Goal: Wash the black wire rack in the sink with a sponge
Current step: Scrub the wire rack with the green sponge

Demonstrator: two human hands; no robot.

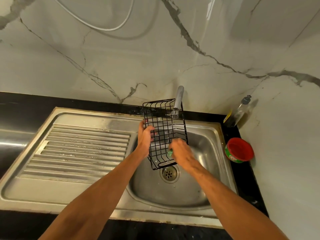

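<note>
- My left hand [145, 135] grasps the black wire rack [162, 129] at its 9 o'clock edge.
- My right hand [181, 151] holds the green sponge [170, 152] against the rack near 5 o'clock.
- The rack is tilted over the sink [204, 153].

Bare forearms [107, 184] run to the left hand [144, 135] (bare, like the right hand [181, 151]).

Over sink basin [199, 187], under tap [178, 97]: rack [164, 130] — drainboard [83, 149] to the left; bottle [240, 111] and tub [239, 149] to the right, on counter [245, 184].
</note>
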